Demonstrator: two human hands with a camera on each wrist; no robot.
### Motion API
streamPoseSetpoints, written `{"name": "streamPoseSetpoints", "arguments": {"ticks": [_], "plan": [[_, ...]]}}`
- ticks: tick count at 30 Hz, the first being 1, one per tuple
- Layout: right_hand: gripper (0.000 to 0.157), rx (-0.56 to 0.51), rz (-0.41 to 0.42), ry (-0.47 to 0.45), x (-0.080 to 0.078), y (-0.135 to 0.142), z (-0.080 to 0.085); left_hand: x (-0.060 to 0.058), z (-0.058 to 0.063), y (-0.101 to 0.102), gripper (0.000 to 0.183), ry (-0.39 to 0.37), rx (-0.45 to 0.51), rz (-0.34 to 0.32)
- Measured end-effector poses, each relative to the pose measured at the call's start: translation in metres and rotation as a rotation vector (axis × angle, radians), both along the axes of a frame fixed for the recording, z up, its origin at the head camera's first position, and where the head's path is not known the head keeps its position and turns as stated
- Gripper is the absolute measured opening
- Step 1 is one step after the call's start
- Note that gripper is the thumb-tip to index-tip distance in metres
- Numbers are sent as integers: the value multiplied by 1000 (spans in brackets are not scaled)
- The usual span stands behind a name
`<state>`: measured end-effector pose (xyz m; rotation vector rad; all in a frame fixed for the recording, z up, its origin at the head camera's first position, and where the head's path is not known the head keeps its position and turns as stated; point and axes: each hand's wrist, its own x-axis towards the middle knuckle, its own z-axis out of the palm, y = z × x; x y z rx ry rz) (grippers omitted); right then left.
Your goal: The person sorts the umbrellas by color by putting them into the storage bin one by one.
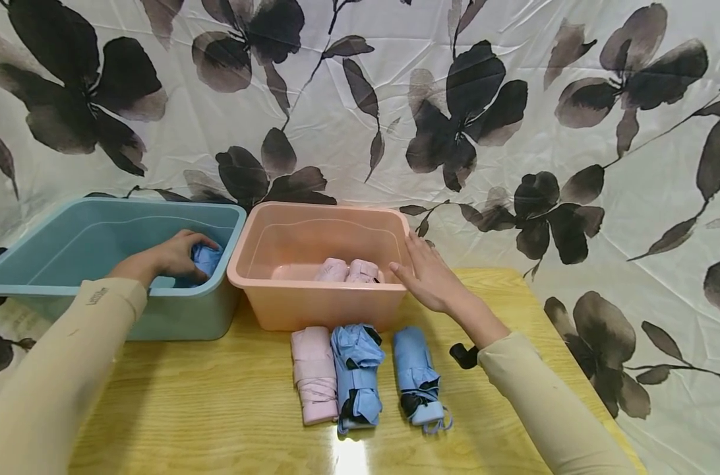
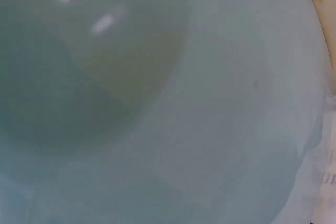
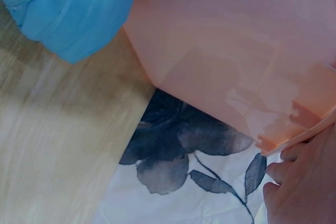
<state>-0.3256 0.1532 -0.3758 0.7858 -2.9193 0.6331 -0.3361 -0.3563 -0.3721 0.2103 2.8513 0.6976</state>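
Inside the blue bin (image 1: 39, 290), near its right end, my left hand (image 1: 173, 256) curls its fingers around a folded blue umbrella (image 1: 207, 258), its long axis mostly hidden; open bin floor lies left of those fingers. My right hand (image 1: 434, 280) rests at the pink bin's (image 1: 318, 307) right rim, fingers straight, thumb apart, pinching nothing. Left of them, inside, sit two pink umbrellas (image 1: 362, 270). Toward me on the bench (image 1: 217, 409), the outer blue umbrella (image 1: 416, 363) points its long axis my way, nearer my right hand, the relation I judge a reach would turn on. Farther left, a middle blue umbrella (image 1: 357, 376) and a pink umbrella (image 1: 314, 369) lie alongside, with open bench beyond.
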Motion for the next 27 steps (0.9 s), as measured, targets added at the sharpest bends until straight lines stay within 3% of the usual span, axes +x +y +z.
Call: {"name": "streamPoseSetpoints", "arguments": {"ticks": [22,27], "plan": [[86,-1,-16,6,1,1,0,-3,8,-6,74,-182,-12,18],[88,3,-10,1,-1,-1,-1,1,6,-6,74,-173,-16,18]]}}
